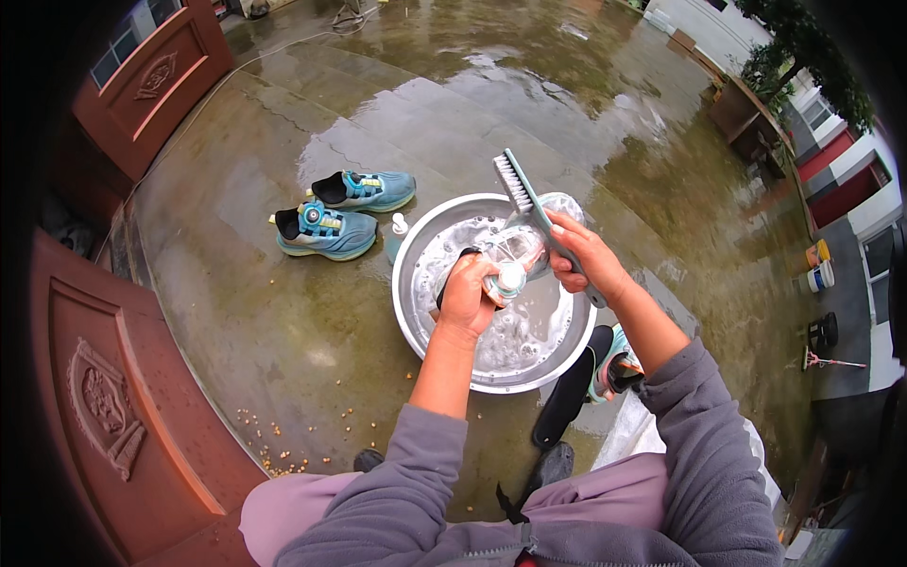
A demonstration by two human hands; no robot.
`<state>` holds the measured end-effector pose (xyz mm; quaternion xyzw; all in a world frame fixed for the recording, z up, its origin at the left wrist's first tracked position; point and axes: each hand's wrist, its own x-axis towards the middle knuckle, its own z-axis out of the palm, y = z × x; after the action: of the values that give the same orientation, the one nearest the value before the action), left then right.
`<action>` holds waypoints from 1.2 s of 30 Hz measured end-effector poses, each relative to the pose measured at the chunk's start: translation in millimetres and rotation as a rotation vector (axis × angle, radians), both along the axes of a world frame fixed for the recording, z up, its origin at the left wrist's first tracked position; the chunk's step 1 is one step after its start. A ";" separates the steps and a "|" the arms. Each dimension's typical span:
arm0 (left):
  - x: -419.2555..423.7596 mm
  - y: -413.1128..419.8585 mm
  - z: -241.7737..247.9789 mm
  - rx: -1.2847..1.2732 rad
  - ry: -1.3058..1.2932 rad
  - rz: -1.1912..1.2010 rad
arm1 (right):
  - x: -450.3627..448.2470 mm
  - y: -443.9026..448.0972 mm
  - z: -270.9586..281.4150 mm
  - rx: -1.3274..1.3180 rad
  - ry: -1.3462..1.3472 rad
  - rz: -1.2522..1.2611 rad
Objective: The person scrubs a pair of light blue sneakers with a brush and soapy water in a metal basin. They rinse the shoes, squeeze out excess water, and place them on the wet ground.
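Observation:
My left hand (468, 294) grips a wet sports shoe (517, 248) by its heel end, over a round metal basin (407, 319). Grey, sudsy water (521, 337) fills the basin's lower part. In my right hand (584, 255) is a scrubbing brush (542, 216) with a grey-blue handle and white bristles, held upright beside the shoe's toe end. The bristles face left, towards the shoe. Part of the shoe's heel is hidden by my left hand. A pump bottle (394, 244) stands against the basin's left outer side.
Two blue sports shoes (329, 234) stand left of the basin. Another shoe (615, 365) and black insoles (567, 404) lie at its lower right. Loose yellow kernels (283, 453) are scattered on the wet concrete. Reddish-brown door panels (127, 397) border the left; a planter (744, 117) stands far right.

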<state>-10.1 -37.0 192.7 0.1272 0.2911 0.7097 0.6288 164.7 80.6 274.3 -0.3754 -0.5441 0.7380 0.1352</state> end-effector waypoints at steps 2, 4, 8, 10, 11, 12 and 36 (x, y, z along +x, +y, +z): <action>2.9 0.8 -2.1 -0.033 -0.038 0.040 | 1.3 -0.2 -0.6 -0.002 0.004 -0.010; 3.2 0.4 -1.8 -0.030 -0.068 0.030 | 2.0 -3.0 0.1 -0.002 0.006 -0.027; -0.5 1.4 -11.7 0.013 -0.114 0.034 | 1.5 -17.2 7.1 0.218 -0.090 0.002; 1.5 4.1 -9.5 0.012 -0.138 0.086 | 5.7 -21.0 3.5 0.283 -0.053 0.015; 2.0 4.9 -8.5 0.007 -0.145 0.112 | 7.6 -25.7 1.2 0.508 -0.072 0.075; 2.5 6.6 -6.6 0.003 -0.152 0.138 | 9.3 -31.7 -1.9 0.733 -0.090 0.134; 21.5 27.4 -29.8 0.078 -0.520 0.202 | 4.3 -42.3 -38.4 1.201 -0.504 0.155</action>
<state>11.4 -9.6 162.9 -0.0648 0.1037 0.7881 0.6032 169.0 38.2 235.9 -0.3557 -0.9020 0.2031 0.1363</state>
